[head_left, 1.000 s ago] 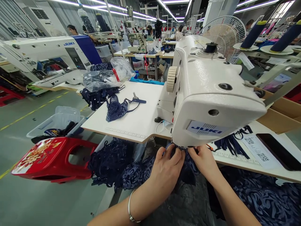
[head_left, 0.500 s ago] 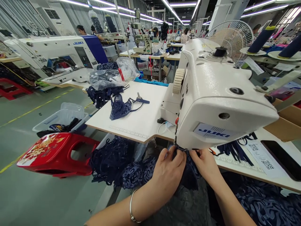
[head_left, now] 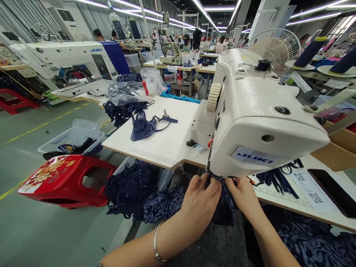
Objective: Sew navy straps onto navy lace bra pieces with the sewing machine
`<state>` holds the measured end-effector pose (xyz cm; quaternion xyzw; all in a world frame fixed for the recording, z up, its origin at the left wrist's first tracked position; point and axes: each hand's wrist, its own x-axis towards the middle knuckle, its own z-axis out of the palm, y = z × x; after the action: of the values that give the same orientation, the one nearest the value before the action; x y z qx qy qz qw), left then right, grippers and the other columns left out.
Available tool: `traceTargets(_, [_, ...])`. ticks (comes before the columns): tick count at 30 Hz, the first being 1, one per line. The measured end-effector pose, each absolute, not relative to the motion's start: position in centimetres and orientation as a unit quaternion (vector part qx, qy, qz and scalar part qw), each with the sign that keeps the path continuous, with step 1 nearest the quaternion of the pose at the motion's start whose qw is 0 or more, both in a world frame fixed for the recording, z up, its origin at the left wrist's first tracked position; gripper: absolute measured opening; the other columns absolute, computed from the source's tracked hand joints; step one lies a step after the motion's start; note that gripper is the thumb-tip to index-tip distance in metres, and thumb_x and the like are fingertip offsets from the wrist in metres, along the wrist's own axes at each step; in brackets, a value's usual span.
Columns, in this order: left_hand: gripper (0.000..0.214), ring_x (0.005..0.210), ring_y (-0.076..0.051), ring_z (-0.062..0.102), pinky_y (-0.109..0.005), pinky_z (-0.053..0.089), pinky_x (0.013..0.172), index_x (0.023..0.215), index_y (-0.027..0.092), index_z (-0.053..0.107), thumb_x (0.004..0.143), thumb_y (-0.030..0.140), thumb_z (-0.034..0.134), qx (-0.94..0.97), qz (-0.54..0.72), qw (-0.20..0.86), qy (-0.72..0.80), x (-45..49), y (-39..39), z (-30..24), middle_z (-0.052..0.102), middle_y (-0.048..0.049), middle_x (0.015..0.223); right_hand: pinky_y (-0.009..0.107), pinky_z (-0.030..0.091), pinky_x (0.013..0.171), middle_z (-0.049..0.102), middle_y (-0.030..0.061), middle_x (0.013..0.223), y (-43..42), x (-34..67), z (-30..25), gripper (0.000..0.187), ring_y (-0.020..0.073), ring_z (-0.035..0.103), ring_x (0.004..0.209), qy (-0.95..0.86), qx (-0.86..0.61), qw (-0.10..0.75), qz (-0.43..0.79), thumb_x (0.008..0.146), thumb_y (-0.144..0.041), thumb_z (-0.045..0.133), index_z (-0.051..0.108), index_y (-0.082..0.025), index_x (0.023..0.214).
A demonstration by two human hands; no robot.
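Observation:
Both of my hands reach under the head of a white JUKI sewing machine (head_left: 258, 115). My left hand (head_left: 200, 200), with a silver bracelet on the wrist, pinches a piece of navy lace fabric (head_left: 224, 207) at the needle area. My right hand (head_left: 242, 194) grips the same fabric from the right, fingers curled. The needle itself is hidden by the machine head. More navy lace hangs over my lap below the hands.
A finished navy lace piece (head_left: 143, 128) lies on the white table (head_left: 167, 141), with a plastic bag (head_left: 130, 91) behind it. A red plastic stool (head_left: 63, 181) and a clear bin (head_left: 73, 139) stand on the floor at left. A phone (head_left: 332, 191) and QR sheet lie right. A fan and thread cones stand behind.
The hands stay at the needle holding the lace. My view has shifted slightly, so the scene sits a little further right and lower.

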<state>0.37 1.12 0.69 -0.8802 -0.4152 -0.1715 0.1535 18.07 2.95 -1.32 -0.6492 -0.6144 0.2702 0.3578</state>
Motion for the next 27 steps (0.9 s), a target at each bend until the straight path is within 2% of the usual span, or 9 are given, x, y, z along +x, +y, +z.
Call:
traceTargets(4, [0.027,0.110,-0.019,0.057,-0.034,0.034,0.094,0.119,0.018,0.059,0.097,0.015,0.043,-0.880,-0.184,0.154,-0.409,0.6,1.1,0.6,0.063,-0.0030,0.108,0.027,0.041,0.063,0.048,-0.0051,0.060,3.0,18.4,-1.7,0.023,0.0161,0.048,0.057,-0.612,-0.645,0.366,0.275,0.089,-0.044,0.046,0.043,-0.024,0.078])
traceTargets(8, [0.031,0.111,-0.021,0.056,-0.036,0.033,0.096,0.122,0.016,0.057,0.095,0.014,0.045,-0.887,-0.186,0.139,-0.398,0.7,0.9,0.7,0.063,-0.0041,0.109,0.026,0.041,0.062,0.046,-0.0061,0.062,3.0,18.7,-1.9,0.023,0.0149,0.047,0.057,-0.609,-0.629,0.389,0.287,0.091,-0.045,0.047,0.045,-0.023,0.083])
traceTargets(12, [0.046,0.119,-0.028,0.051,-0.042,0.031,0.100,0.131,0.013,0.053,0.094,0.039,0.046,-0.895,-0.200,0.067,-0.394,0.3,0.4,1.5,0.060,-0.0093,0.121,0.026,0.043,0.063,0.053,-0.0031,0.069,2.4,18.6,-1.6,0.024,0.0157,0.052,0.063,-0.605,-0.623,0.405,0.287,0.092,-0.045,0.046,0.049,-0.022,0.095])
traceTargets(14, [0.050,0.120,-0.028,0.049,-0.043,0.029,0.103,0.131,0.013,0.052,0.093,0.044,0.046,-0.895,-0.196,0.047,-0.399,-0.2,0.1,2.0,0.060,-0.0089,0.123,0.026,0.043,0.063,0.056,-0.0013,0.074,1.9,18.4,-1.3,0.023,0.0161,0.053,0.065,-0.603,-0.619,0.404,0.299,0.093,-0.045,0.046,0.049,-0.022,0.095])
traceTargets(18, [0.038,0.116,-0.024,0.051,-0.039,0.030,0.103,0.129,0.013,0.054,0.094,0.024,0.043,-0.899,-0.162,0.074,-0.400,-1.0,-0.1,2.3,0.061,-0.0079,0.124,0.029,0.045,0.069,0.060,0.0015,0.079,1.3,17.7,-1.2,0.020,0.0179,0.058,0.072,-0.601,-0.604,0.409,0.326,0.093,-0.043,0.046,0.048,-0.023,0.092])
traceTargets(21, [0.041,0.115,-0.022,0.051,-0.035,0.033,0.099,0.133,0.014,0.052,0.095,0.012,0.037,-0.915,-0.156,0.110,-0.355,-1.2,0.1,1.8,0.058,-0.0050,0.132,0.029,0.046,0.072,0.061,0.0026,0.083,1.5,17.4,-1.6,0.018,0.0184,0.060,0.076,-0.595,-0.595,0.426,0.333,0.091,-0.040,0.048,0.049,-0.022,0.093])
traceTargets(24, [0.042,0.114,-0.022,0.050,-0.034,0.034,0.098,0.135,0.018,0.051,0.097,0.013,0.034,-0.914,-0.162,0.119,-0.351,-1.0,0.1,1.0,0.060,-0.0017,0.130,0.028,0.046,0.069,0.062,0.0014,0.081,1.8,17.6,-2.0,0.019,0.0176,0.059,0.074,-0.591,-0.594,0.428,0.338,0.090,-0.040,0.050,0.050,-0.022,0.096])
traceTargets(27, [0.040,0.116,-0.021,0.049,-0.035,0.032,0.099,0.136,0.017,0.050,0.099,0.018,0.035,-0.903,-0.159,0.122,-0.380,-0.8,-0.1,0.4,0.060,-0.0040,0.129,0.028,0.044,0.066,0.062,-0.0007,0.076,2.0,17.9,-2.0,0.021,0.0167,0.058,0.068,-0.591,-0.602,0.418,0.336,0.091,-0.042,0.049,0.048,-0.023,0.097])
